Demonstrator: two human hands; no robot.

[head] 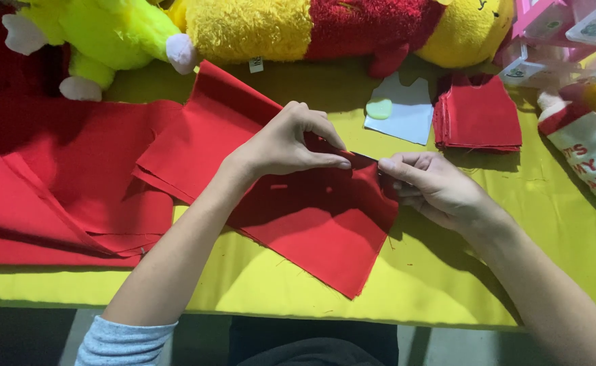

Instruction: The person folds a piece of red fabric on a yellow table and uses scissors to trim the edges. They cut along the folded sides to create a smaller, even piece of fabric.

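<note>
Here, Two Hands Pinch One Edge of a Red Cloth Piece

Here the left hand (291, 142) and the right hand (427, 183) meet at the upper right edge of a red fabric piece (311, 224) that lies flat on the yellow-green desk (447, 285). The left hand comes in from above the cloth, its thumb and forefinger pressed together on the edge. The right hand faces it from the other side, thumb on top and fingers curled under, nipping the same edge just beside the left fingertips. Between the two grips a short stretch of the edge is raised off the desk and looks dark; whether it is a fold cannot be told.

To the left, larger sheets of red fabric (61, 183) lie overlapping, partly under the held piece. Beyond the hands sits a neat stack of red squares (478, 115), and beside it a pale blue paper pattern (403, 112). Along the far edge of the desk lie a lime-green plush toy (101, 34) and a yellow and red plush toy (325, 27).
</note>
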